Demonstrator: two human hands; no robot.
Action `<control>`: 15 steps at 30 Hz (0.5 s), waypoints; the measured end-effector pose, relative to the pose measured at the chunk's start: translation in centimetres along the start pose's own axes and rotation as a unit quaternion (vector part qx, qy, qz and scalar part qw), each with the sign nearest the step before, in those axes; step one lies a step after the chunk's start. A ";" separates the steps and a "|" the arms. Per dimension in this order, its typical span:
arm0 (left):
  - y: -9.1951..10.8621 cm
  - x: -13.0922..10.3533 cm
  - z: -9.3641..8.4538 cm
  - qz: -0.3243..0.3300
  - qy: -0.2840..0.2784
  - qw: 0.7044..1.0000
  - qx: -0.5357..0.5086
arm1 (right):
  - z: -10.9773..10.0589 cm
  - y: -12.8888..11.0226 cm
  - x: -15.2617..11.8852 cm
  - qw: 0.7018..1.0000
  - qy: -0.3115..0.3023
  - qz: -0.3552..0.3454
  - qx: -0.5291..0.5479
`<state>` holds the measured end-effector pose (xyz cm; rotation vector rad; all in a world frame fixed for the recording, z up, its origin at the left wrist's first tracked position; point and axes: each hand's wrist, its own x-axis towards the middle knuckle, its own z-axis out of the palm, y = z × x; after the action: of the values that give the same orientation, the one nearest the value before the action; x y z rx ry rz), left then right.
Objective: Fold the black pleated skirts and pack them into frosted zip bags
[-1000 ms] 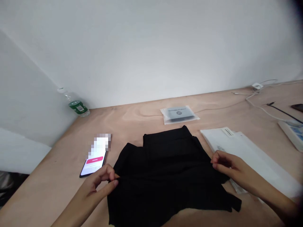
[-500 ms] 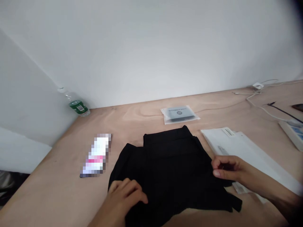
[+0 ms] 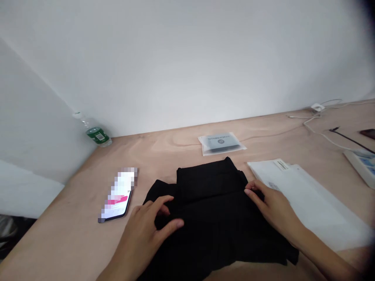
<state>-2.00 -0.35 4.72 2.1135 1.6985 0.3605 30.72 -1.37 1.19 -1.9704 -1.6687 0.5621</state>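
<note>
A black garment [image 3: 205, 222] lies on the table in front of me, its upper part folded over into a squarish flap. The dark cloth hides its finer folds. My left hand [image 3: 149, 224] rests over the garment's left side, thumb and index finger apart and nothing between them. At the flap's right edge, my right hand [image 3: 268, 203] has thumb and index fingertips closed on the black cloth. White plastic packaging bags [image 3: 310, 203] with a printed label lie to the right, partly behind my right forearm.
On the wooden table [image 3: 67, 218], a lit phone [image 3: 118, 195] lies left of the garment. A plastic bottle [image 3: 98, 136] leans in the left corner. Beyond the garment is a small frosted pouch [image 3: 222, 143]. White cables [image 3: 315, 123] and a power strip [image 3: 361, 166] are on the right.
My left hand has moved up along the garment, thumb and index finger spreading. The right hand has shifted up and left to the flap's edge. The garment's right side has shifted slightly.
</note>
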 end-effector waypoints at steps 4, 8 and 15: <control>-3.7 -1.8 -0.4 0.007 -0.031 0.999 -0.042 | 0.0 0.5 -0.4 0.999 0.005 0.034 -0.014; -4.0 -2.5 -1.0 -0.025 0.029 0.993 -0.112 | -0.1 0.8 -0.4 0.994 -0.035 0.008 0.108; -2.0 0.9 0.6 -0.132 0.179 0.971 -0.086 | 1.7 0.9 -0.2 0.990 0.047 -0.126 -0.039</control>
<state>-3.23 0.83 3.26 1.7458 2.0335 0.8138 30.37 -1.48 -0.77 -1.7709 -1.8681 0.3114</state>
